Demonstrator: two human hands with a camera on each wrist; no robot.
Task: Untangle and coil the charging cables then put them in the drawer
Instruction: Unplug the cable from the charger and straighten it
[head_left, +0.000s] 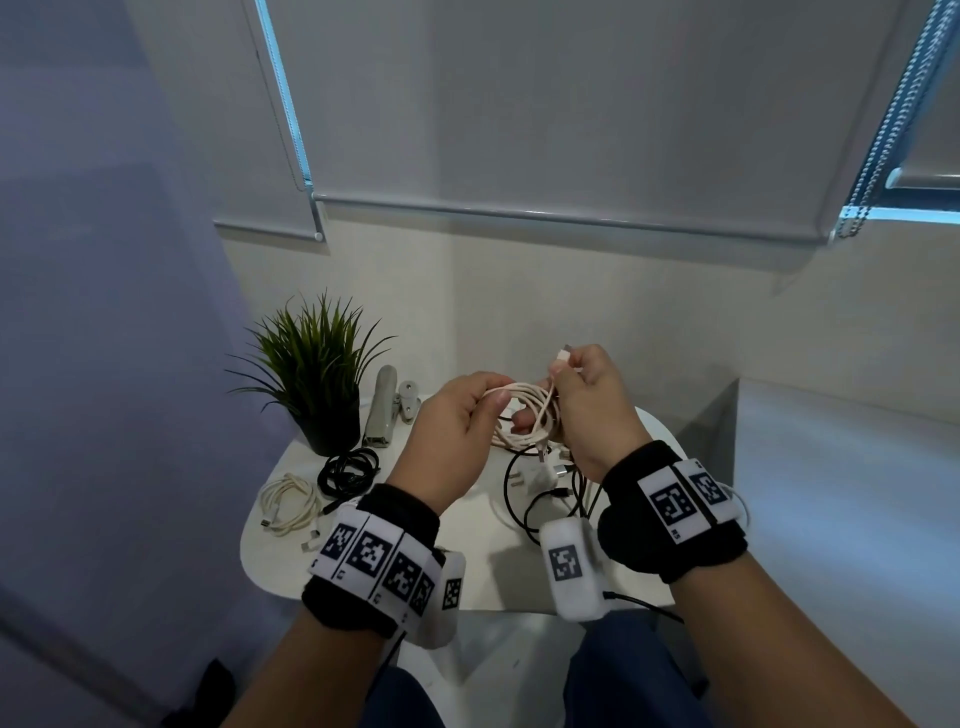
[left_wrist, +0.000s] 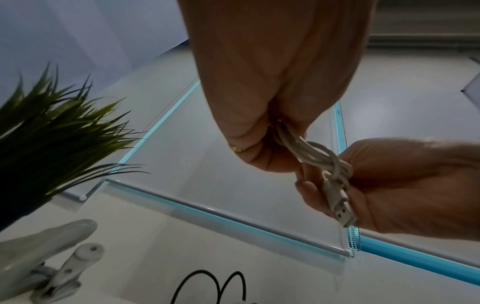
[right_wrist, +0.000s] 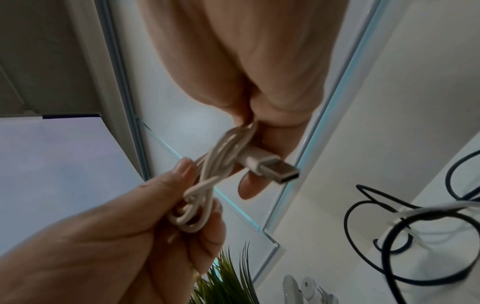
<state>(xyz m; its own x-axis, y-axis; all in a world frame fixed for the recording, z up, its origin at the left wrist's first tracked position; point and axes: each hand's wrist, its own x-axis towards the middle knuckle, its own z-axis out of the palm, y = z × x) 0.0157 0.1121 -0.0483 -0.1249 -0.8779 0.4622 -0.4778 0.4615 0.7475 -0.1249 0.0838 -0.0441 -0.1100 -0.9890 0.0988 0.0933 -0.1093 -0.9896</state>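
Between the two raised hands, a pale cable (head_left: 524, 415) is gathered into loose loops above the white table (head_left: 483, 561). The left hand (head_left: 452, 415) pinches one side of the bundle between thumb and curled fingers; the right hand (head_left: 587, 400) closes on the opposite side, its thumb and forefinger nipping the small plug (head_left: 562, 355) that stands up above its knuckles. The USB plug (right_wrist: 272, 166) at the other end hangs free, just below the right hand's fingers.

Risks, as judged from this pose: the loops are held at two points only, so a slackened pinch would likely let them spring open and undo the coil. The free USB plug could swing through a loop and make a fresh knot. Directly under the hands lie a white charger (head_left: 535, 475) and loose black cables (head_left: 530, 499); a dropped bundle would probably snag among them.

Left of the left hand, a white coil (head_left: 288, 501) and a black coil (head_left: 348, 470) already lie wound, near a potted plant (head_left: 317, 374) and a stapler (head_left: 382, 405). No drawer is in view.
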